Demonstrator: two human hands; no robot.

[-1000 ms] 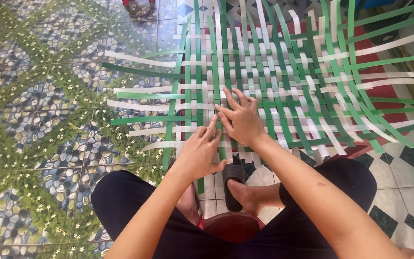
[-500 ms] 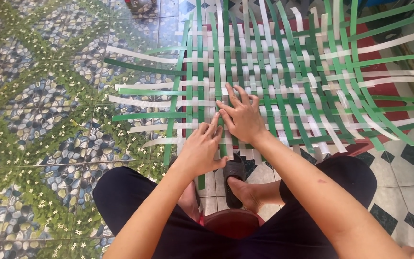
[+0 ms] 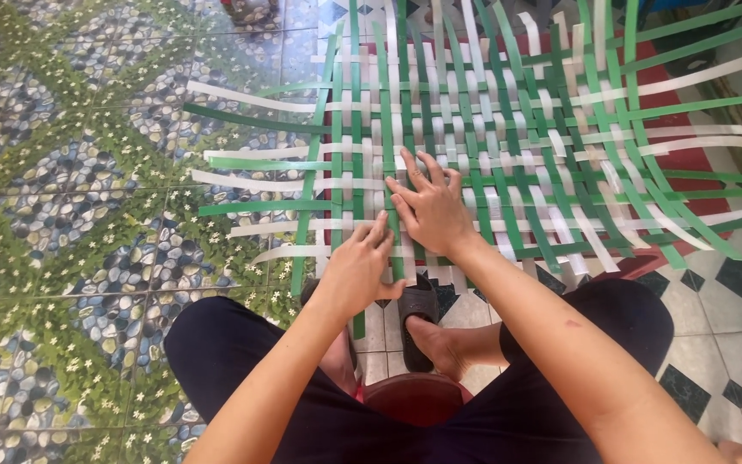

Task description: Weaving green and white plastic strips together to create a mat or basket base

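Presently both hands flat on woven mat [image 3: 508,146], near edge.
Right hand [image 3: 429,206] pins strips, fingers spread, gripping nothing; left hand [image 3: 358,266] presses a green strip [image 3: 395,236], nothing grasped.

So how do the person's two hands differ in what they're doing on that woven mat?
The right hand lies flat with fingers spread, further up the green and white woven mat. The left hand sits nearer the mat's lower edge, fingers together, tips at a green strip. Both are bare and rest on the weave.
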